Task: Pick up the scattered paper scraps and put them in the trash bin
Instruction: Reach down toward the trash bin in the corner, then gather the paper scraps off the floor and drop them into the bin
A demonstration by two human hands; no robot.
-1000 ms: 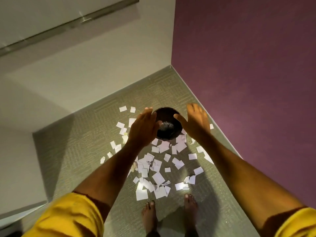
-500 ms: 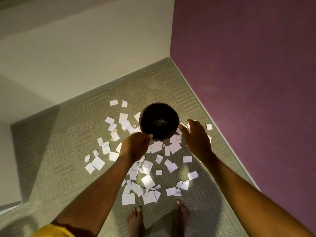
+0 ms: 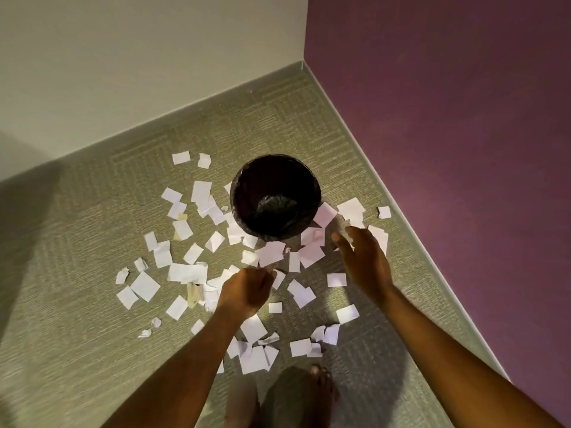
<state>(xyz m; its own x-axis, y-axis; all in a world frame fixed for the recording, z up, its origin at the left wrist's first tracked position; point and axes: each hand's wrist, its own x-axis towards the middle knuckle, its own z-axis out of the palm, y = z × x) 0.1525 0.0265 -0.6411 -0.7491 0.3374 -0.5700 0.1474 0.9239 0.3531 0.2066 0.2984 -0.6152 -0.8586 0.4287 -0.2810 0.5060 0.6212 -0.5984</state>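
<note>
A round black trash bin (image 3: 247, 180) with a black liner stands on the carpet near the corner of the room. White paper scraps (image 3: 188, 272) lie scattered around it, mostly to its left and in front. My left hand (image 3: 244, 291) hovers low over the scraps in front of the bin, fingers curled in, with nothing visible in them. My right hand (image 3: 364, 261) is to the right front of the bin with its fingers spread over scraps (image 3: 312, 254) there. Nothing is held in it. The bin's bottom shows only the shiny liner.
A beige wall (image 3: 154, 72) closes the back and a purple wall (image 3: 448, 149) the right, meeting in a corner behind the bin. The floor is green-grey carpet (image 3: 77, 242). My bare feet (image 3: 321, 387) stand at the bottom edge, among the nearest scraps.
Both hands have dropped from above the bin's mouth to the scraps in front of it. The left hand's fingers have curled in. The view has moved closer to the floor.
</note>
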